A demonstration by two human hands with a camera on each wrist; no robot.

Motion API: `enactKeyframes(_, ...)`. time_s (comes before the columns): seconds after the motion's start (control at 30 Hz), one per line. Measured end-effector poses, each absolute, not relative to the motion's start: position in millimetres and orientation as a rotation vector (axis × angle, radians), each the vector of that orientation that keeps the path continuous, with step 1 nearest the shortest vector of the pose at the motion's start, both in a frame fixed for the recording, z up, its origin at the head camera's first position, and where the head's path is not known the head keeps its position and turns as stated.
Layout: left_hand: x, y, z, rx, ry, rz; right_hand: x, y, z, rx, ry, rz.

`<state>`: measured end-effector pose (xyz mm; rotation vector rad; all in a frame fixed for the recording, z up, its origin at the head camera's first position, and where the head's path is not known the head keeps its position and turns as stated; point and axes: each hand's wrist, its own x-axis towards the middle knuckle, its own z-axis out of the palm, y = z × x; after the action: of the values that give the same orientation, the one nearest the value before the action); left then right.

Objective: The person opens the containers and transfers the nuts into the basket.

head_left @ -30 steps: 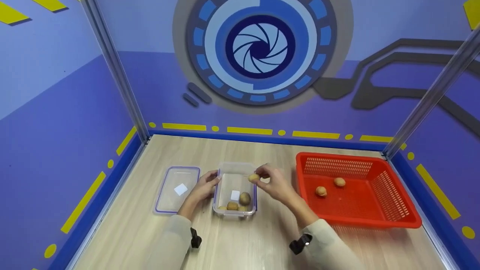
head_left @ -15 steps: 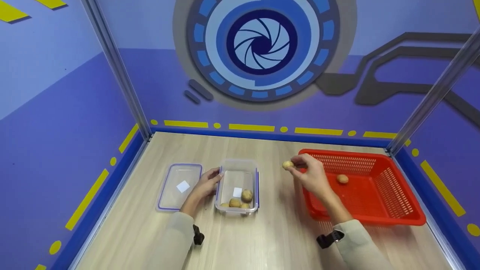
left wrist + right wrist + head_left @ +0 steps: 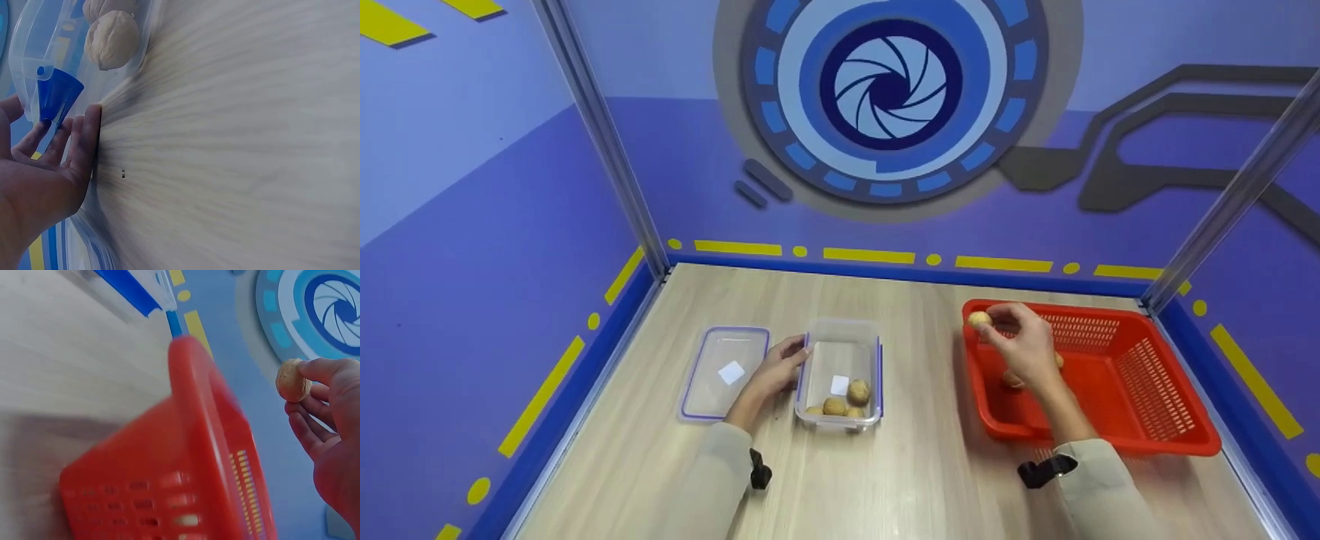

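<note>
Between thumb and fingertips, my right hand pinches a pale brown walnut over the left rim of a red basket. The right wrist view shows the same walnut held out at the fingertips, beyond the basket's rim. My left hand is against the left side of a clear plastic box, thumb at its rim. In the left wrist view its fingers lie extended beside the box's blue latch. Several walnuts lie at the box's near end, around a white square.
A clear lid with a blue-violet edge lies flat left of the box. Two more walnuts sit inside the basket, partly hidden behind the right hand. Patterned blue walls enclose the wooden table at the back and sides.
My right hand has moved right, from above the clear box to over the basket's left rim, with the walnut still pinched. The left hand has stayed at the box.
</note>
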<state>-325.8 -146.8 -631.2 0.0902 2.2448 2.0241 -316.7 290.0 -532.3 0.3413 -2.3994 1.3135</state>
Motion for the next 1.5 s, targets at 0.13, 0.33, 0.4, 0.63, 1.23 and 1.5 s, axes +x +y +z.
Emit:
enactKeyframes(0.13,-325.8,-146.7,-631.4,0.084,2.257,2.006,-318.2,299.9,-541.8,0.264,-2.404,1.306)
enactKeyframes(0.33,-325.8,-146.7,-634.2,0.085,2.246,2.008,-322.3,310.3,-560.1,0.16,-2.391,1.338)
enactKeyframes(0.4,-325.5,-146.3,-635.7,0.08,2.231,1.998,-322.6,313.7,-566.6,0.119,-2.399,1.34)
enactKeyframes(0.63,-325.5,-145.5,-636.3,0.106,2.228,1.992,-326.6,319.2,-580.4,0.006,-2.46,1.283)
enactKeyframes(1.23,-326.7,-145.9,-636.2,0.066,2.244,1.998,-335.1,320.8,-582.9,-0.03,-2.544,1.236)
enactKeyframes(1.5,-328.5,-143.2,-635.1,0.045,2.281,2.003,-337.0,320.9,-582.8,-0.008,-2.565,1.236)
